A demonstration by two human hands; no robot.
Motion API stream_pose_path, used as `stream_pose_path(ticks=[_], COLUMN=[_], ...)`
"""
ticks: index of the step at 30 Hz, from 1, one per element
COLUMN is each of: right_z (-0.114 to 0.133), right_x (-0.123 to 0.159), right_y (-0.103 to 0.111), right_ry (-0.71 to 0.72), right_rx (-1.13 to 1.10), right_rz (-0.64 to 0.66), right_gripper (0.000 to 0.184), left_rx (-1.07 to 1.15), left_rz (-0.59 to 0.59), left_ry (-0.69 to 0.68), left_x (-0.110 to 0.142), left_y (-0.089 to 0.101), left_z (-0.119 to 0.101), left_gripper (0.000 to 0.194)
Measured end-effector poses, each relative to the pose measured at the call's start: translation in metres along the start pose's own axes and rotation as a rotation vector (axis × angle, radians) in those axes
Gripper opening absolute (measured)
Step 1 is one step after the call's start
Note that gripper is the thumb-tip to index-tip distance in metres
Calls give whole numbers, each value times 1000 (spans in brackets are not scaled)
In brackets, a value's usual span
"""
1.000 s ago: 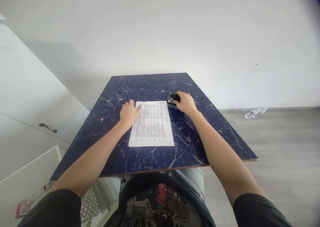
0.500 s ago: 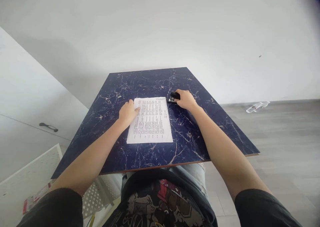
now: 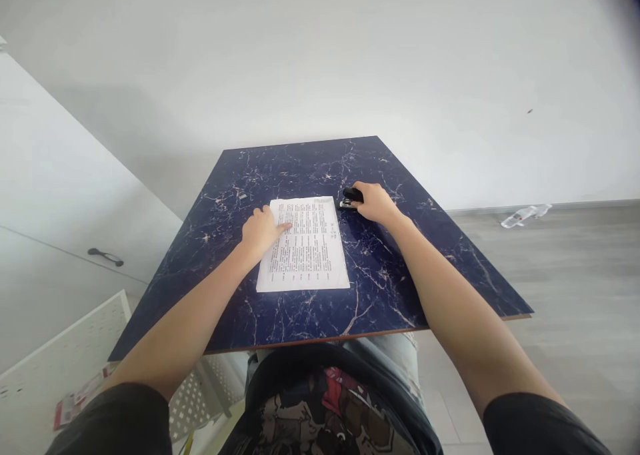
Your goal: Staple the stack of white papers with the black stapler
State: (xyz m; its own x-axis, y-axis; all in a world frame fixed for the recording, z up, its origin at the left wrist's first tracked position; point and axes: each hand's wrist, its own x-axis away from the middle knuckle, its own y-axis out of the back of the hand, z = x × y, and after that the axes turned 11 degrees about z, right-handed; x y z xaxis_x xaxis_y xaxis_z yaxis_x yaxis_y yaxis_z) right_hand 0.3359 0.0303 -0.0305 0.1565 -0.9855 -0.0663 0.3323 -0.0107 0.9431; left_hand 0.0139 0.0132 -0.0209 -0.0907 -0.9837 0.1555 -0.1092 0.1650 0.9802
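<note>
A stack of printed paper sheets [image 3: 305, 255] lies on the dark blue marbled table [image 3: 300, 325], with handwriting near its right edge. My left hand [image 3: 260, 231] rests over the upper left edge of the sheets. Its thumb is stretched out across the print, apart from the other fingers, which are partly hidden. On the other side, my right hand [image 3: 376, 203] grips a black stapler [image 3: 353, 195]. The stapler's front end points left, close beside the top right corner of the sheets. My fingers cover its rear part.
Behind the table rises a white wall [image 3: 310, 55]. A white cabinet with a dark handle [image 3: 105, 257] stands at left, near a white perforated panel [image 3: 60, 348]. A clear plastic item [image 3: 525, 215] lies on the floor at right. The table's front edge is close to my body.
My left thumb has stretched further over the paper. The whole view has shifted slightly, and the stapler stays in my right hand beside the paper's corner.
</note>
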Motion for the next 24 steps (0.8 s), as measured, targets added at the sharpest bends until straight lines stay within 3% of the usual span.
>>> stream_pose_path(ticks=[10, 18, 24], right_z=[1, -2, -1], right_x=[1, -1, 0], right_y=[2, 0, 0], right_ry=[-6, 15, 26], right_rx=[5, 23, 18], right_rz=[20, 5, -7], right_gripper=[29, 29, 29], left_rx=[166, 290, 542], left_rz=[-6, -133, -191], left_ry=[35, -70, -144], left_x=[-12, -29, -38], left_y=[-7, -17, -18], left_z=[9, 26, 31], left_gripper=[68, 32, 13])
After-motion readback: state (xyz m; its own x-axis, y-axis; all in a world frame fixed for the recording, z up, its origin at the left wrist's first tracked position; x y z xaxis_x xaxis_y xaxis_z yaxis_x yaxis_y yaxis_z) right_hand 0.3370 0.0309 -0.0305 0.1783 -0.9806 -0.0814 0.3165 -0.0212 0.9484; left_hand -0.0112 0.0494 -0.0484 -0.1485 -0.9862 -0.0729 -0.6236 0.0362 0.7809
